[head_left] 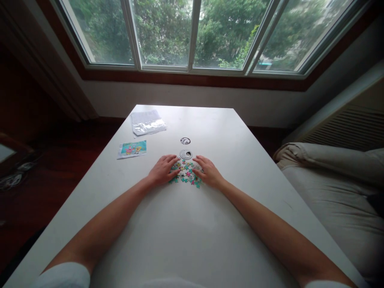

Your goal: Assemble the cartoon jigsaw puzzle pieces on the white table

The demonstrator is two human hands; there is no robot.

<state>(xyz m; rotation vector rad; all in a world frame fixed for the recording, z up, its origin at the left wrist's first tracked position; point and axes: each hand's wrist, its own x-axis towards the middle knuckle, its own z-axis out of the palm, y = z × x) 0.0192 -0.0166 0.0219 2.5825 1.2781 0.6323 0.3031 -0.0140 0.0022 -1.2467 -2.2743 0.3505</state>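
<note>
A heap of small jigsaw puzzle pieces point(186, 176), mostly teal with pink, yellow and white bits, lies loose on the white table point(192, 232). On the heap's left edge rests my left hand point(164, 169), its fingers apart and pointing inward. My right hand point(209, 171) mirrors it at the right edge, fingers also spread. Both touch the outer pieces, and neither grips one. Some pieces are hidden under the fingers. Just beyond the heap are two round fittings set in the tabletop, a nearer disc point(185, 154) and a farther one point(185, 141).
A colourful cartoon picture sheet point(132, 149) lies left of my hands. Behind it sits a clear plastic bag with white paper point(148, 122). A beige sofa point(330, 192) stands along the table's right side. A window point(192, 36) is beyond the far edge.
</note>
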